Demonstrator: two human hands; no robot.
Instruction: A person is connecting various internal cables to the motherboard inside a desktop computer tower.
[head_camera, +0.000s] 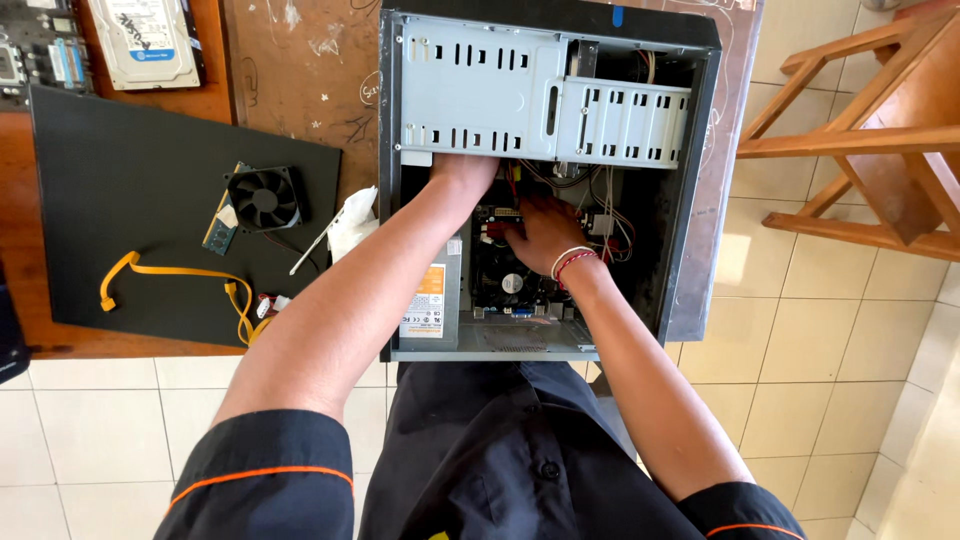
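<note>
Grey drive cage (480, 90) hides left hand (462, 168) — right hand (543, 232) fingers curled among wires (610, 225), grip unclear.

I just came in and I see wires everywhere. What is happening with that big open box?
A person is reaching with both hands into an open computer case lying on a desk. The left hand goes in under the metal drive cage, so its fingers are hidden. The right hand is down among the cables over the motherboard. Beside the case, a cooling fan and a yellow cable lie on a black panel.
</note>
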